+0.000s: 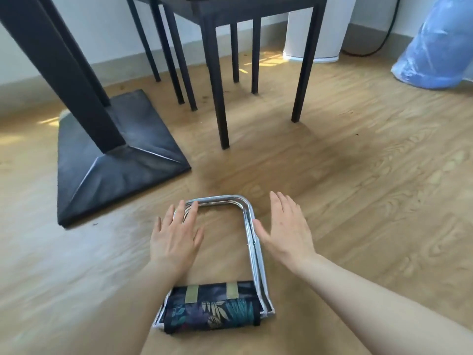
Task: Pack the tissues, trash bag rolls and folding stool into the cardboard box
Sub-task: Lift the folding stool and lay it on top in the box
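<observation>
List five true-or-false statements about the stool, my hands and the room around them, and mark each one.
1. The folding stool lies folded flat on the wooden floor. True.
2. The right hand grips the stool's metal frame. False: its fingers are straight and spread, curled round nothing.
3. The left hand is open above the frame's left side. True.
4. A cardboard box stands beside the stool. False: no box is in view.
5. A blue plastic bag stands at the far right. True.
</observation>
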